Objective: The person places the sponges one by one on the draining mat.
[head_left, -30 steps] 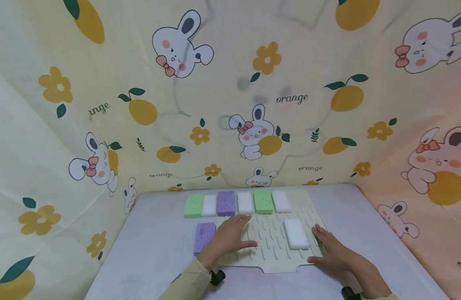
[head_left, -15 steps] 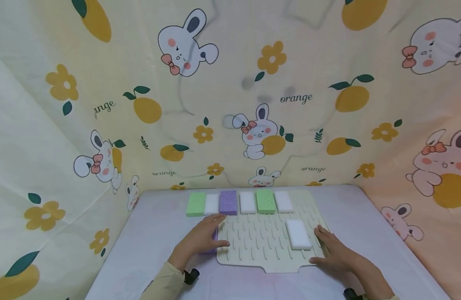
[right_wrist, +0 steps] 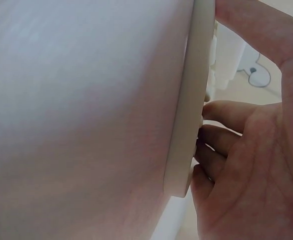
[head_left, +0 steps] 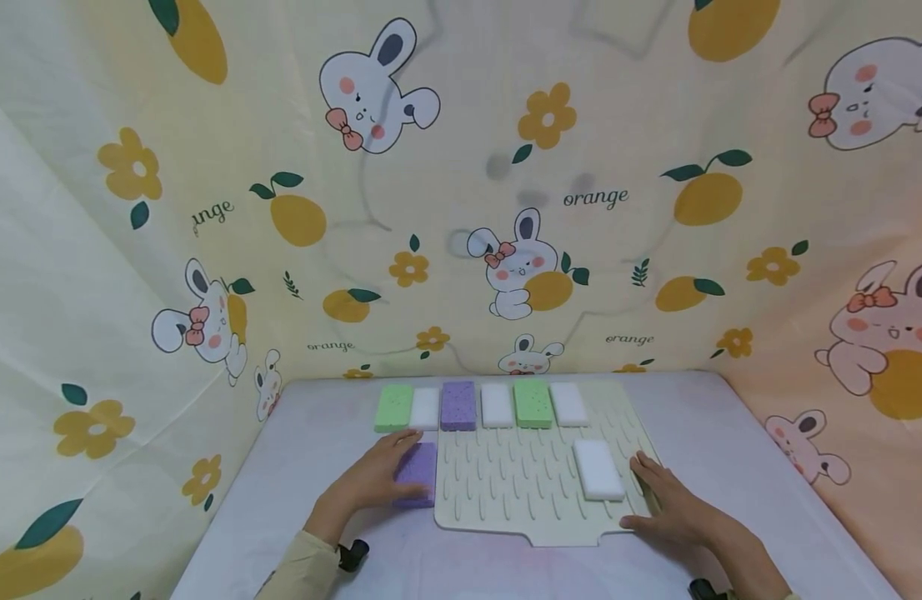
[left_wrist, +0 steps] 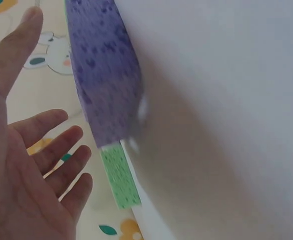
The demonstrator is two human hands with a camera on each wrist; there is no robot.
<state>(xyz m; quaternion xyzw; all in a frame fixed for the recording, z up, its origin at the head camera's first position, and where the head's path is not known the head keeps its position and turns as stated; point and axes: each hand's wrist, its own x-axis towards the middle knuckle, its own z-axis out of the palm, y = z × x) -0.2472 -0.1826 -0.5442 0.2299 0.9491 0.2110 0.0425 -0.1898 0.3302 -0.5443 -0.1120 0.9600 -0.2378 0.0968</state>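
My left hand (head_left: 359, 483) is spread over the left side of a purple sponge (head_left: 422, 463), which lies flat beside the left edge of a cream ridged mat (head_left: 498, 487). In the left wrist view, the fingers (left_wrist: 69, 150) are apart and stand to the left of the purple sponge (left_wrist: 104, 60), with a gap between. My right hand (head_left: 674, 506) rests at the mat's right edge, its fingers loosely extended. From the right wrist, the fingertips and thumb show right at the mat's raised edge (right_wrist: 186, 110). A white sponge block (head_left: 598, 470) lies on the mat near that hand.
A row along the back holds a green sponge (head_left: 393, 408), a white block (head_left: 424, 408), a purple sponge (head_left: 458, 407) and more white and green ones; the right part of the row overlaps the mat. A patterned cloth (head_left: 431, 167) encloses the white table (head_left: 303, 450).
My left hand has moved left, off the mat and over to the purple sponge beside it. The right hand stays at the mat's edge, and the view has shifted slightly.
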